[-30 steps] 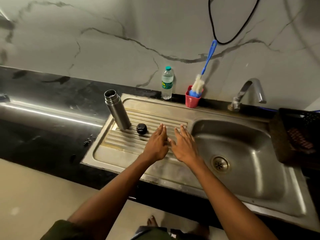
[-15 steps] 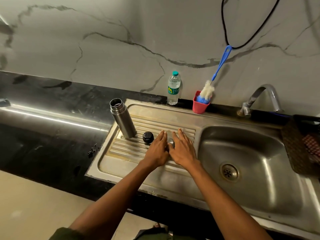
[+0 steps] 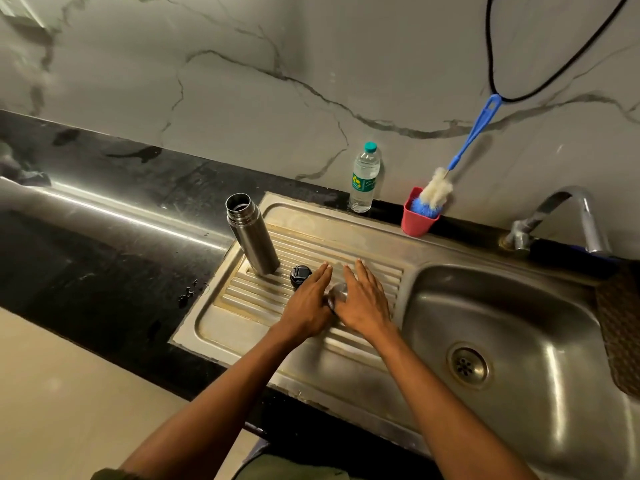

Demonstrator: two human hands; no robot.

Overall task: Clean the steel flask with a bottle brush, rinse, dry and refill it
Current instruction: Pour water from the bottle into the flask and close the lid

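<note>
Both hands [image 3: 341,299] slid forward — flat, fingers straight, flanking one steel cup [image 3: 337,293]; one flask [image 3: 252,234], one brush [image 3: 450,171].

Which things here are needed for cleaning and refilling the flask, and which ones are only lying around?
For the job:
steel flask, open, upright on the drainboard
black stopper
steel cap between the hands
bottle brush in the red cup
tap
sink basin
water bottle, probably for the refill

Lying about:
black cable
dark basket
</note>
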